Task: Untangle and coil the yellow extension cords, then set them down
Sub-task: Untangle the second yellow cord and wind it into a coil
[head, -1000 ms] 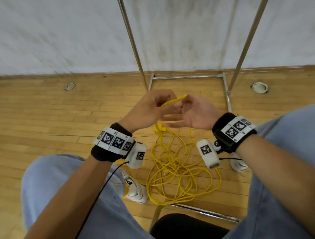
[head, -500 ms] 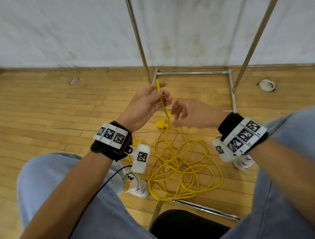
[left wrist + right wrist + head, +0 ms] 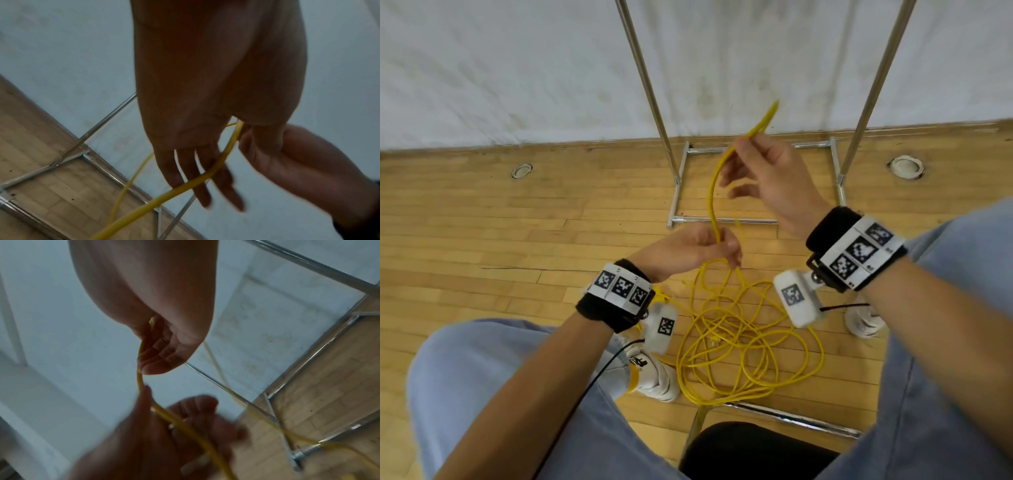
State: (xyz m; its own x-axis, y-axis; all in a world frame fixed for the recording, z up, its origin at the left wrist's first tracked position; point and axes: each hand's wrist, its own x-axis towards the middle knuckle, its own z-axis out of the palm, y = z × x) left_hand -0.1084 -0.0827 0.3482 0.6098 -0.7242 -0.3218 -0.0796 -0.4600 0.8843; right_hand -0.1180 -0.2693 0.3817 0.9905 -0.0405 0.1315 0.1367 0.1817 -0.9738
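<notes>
**Both hands lift 1 strand from the yellow tangle**

The left hand (image 3: pixel 690 248) is low, above the wooden floor (image 3: pixel 482 240); its grip is closed around the yellow cord (image 3: pixel 711 192), thumb against fingers (image 3: pixel 185 168). From there the strand curves up to the right hand (image 3: pixel 767 178), which is higher and nearer the wall; its grip pinches the cord, and a short end stands out above it. The remaining cord lies in loose tangled loops (image 3: pixel 743 346) on the floor between the 2 white shoes (image 3: pixel 650 377), in front of the metal rack base (image 3: pixel 756 147).
</notes>
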